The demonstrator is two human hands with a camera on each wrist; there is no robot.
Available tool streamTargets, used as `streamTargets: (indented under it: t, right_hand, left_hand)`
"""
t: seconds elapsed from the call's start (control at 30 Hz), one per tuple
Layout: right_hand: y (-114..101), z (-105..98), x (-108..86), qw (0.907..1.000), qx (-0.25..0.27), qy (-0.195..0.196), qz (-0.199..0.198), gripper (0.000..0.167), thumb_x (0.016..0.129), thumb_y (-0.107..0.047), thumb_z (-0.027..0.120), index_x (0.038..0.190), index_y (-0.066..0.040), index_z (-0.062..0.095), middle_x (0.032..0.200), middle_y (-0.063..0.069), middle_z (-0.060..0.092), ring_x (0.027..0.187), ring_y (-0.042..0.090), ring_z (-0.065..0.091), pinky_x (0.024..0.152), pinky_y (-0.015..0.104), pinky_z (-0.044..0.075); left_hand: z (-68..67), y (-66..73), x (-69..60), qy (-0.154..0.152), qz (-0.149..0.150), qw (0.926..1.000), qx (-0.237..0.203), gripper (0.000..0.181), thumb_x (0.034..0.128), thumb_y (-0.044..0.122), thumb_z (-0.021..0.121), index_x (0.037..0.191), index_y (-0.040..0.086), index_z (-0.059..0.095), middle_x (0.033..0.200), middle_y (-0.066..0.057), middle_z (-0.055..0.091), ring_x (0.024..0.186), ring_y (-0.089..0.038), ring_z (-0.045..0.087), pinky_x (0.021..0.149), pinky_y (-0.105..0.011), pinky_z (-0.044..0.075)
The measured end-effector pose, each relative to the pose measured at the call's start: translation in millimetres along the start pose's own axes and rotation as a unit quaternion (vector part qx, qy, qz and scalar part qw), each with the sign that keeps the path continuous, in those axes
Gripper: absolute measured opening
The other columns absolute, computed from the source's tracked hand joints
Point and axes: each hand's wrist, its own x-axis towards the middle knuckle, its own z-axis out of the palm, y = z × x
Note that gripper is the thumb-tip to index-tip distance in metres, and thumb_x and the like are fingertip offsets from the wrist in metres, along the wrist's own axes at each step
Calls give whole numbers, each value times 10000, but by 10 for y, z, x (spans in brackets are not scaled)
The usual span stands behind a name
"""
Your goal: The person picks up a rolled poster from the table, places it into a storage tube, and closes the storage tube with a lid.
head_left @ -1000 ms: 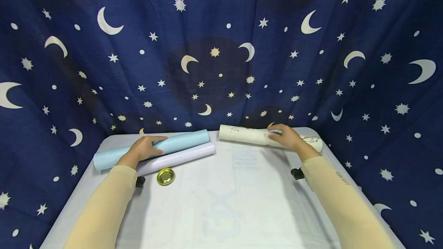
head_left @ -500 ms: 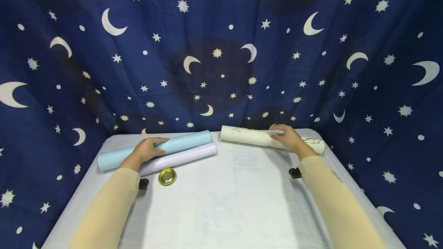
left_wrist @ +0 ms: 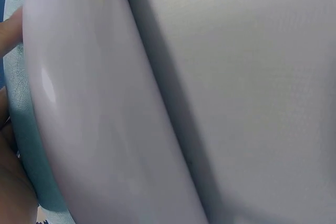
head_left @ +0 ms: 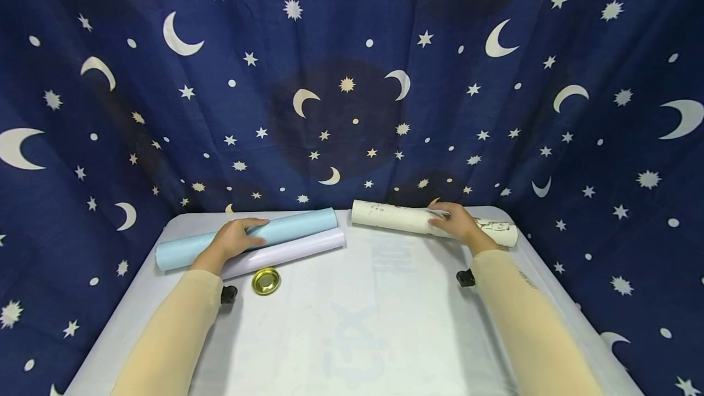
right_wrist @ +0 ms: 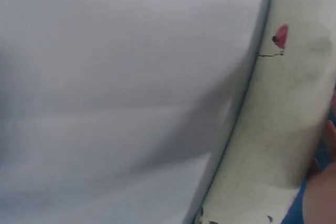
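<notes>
In the head view my left hand (head_left: pixel 233 240) grips a light blue roll (head_left: pixel 299 226) from above, with the thumb on its near side and the fingers over the top. A glossy pale lilac roll (head_left: pixel 297 249) lies right in front of it and fills much of the left wrist view, where the blue roll (left_wrist: pixel 21 108) shows behind. On the right, my right hand (head_left: pixel 459 223) holds a cream roll (head_left: pixel 393 217) printed with a branch-and-flower pattern. The right wrist view shows a red flower on this roll (right_wrist: pixel 283 108); the fingers on its far side are partly hidden.
A small round gold-coloured dish or lid (head_left: pixel 266 281) lies in front of the lilac roll. All rest on a white-covered table (head_left: pixel 352 322). A dark blue curtain (head_left: pixel 363 109) with moons and stars encloses the table's back and sides.
The head view has shifted slightly. My right forearm has swung a little to the left, while both hands stay on their rolls. The rolls look unmoved on the table.
</notes>
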Motion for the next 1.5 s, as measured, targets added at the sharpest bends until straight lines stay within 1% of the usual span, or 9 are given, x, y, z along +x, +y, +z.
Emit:
streamTargets:
  t: [0.07, 0.23, 0.47, 0.57, 0.7, 0.9, 1.07, 1.37, 1.5]
  right_hand:
    - [21, 41, 9, 9999, -137, -83, 44, 495, 944, -282, 720, 1383, -85, 605, 1454, 237, 500, 1345, 460, 433, 1088, 590, 366]
    - [48, 80, 4, 9988, -384, -265, 174, 528, 946, -319, 712, 1426, -145, 578, 1491, 241, 454, 1370, 476, 391, 1114, 613, 310]
    - [44, 91, 12, 9982, -528, -218, 183, 547, 927, -312, 734, 1430, -170, 577, 1489, 237, 458, 1369, 477, 391, 1118, 615, 299]
    - [53, 96, 18, 9978, -584, -206, 222, 563, 913, -313, 750, 1432, -181, 575, 1486, 229, 465, 1368, 473, 396, 1120, 613, 297]
    - [68, 104, 9, 9975, -627, -226, 223, 590, 893, -295, 772, 1436, -180, 571, 1484, 233, 466, 1364, 484, 392, 1118, 622, 291]
    - [83, 103, 5, 9971, -742, -155, 50, 607, 873, -234, 796, 1433, -163, 572, 1468, 226, 487, 1360, 477, 404, 1126, 610, 284]
    - [47, 90, 20, 9960, -878, -133, -18, 622, 864, -226, 801, 1438, -166, 567, 1468, 231, 486, 1358, 482, 403, 1121, 623, 281]
    - [28, 92, 13, 9954, -934, -198, -24, 634, 861, -234, 807, 1443, -173, 562, 1464, 231, 489, 1348, 494, 407, 1104, 644, 289]
    - [28, 91, 7, 9945, -1028, -196, -56, 644, 857, -239, 811, 1446, -183, 559, 1458, 214, 504, 1343, 485, 418, 1103, 643, 291]
  left_hand:
    - [3, -2, -15, -1, -62, 10000, -62, 594, 845, 331, 818, 1396, 232, 618, 1444, -126, 552, 1378, -394, 425, 1119, -592, 318]
    - [5, -9, -35, 59, 15, 10000, -51, 574, 854, 318, 811, 1386, 205, 627, 1448, -126, 548, 1383, -390, 421, 1122, -589, 316]
    - [-2, 30, -42, 231, 416, 9979, 450, 547, 878, 307, 783, 1386, 178, 626, 1470, -151, 518, 1376, -408, 425, 1116, -597, 319]
    - [-4, 75, -58, 328, 543, 9965, 542, 548, 876, 304, 784, 1384, 172, 627, 1460, -152, 529, 1365, -410, 438, 1107, -599, 330]
    - [5, 153, -111, 367, 640, 9960, 505, 508, 886, 300, 776, 1365, 195, 646, 1460, -125, 535, 1371, -391, 438, 1110, -590, 335]
    - [65, 245, -223, 282, 972, 9940, 425, 448, 895, 278, 769, 1324, 185, 678, 1429, -97, 569, 1367, -368, 451, 1121, -574, 331]
    - [106, 292, -334, 285, 1236, 9911, 397, 425, 888, 244, 780, 1295, 158, 696, 1370, -80, 616, 1326, -348, 504, 1108, -548, 364]
    - [185, 243, -480, 355, 1302, 9900, 405, 375, 891, 264, 776, 1242, 143, 724, 1317, -67, 653, 1278, -335, 551, 1080, -538, 401]
    - [230, 190, -525, 398, 1411, 9884, 409, 334, 894, 213, 766, 1212, 117, 734, 1271, -73, 679, 1243, -336, 580, 1067, -527, 419]
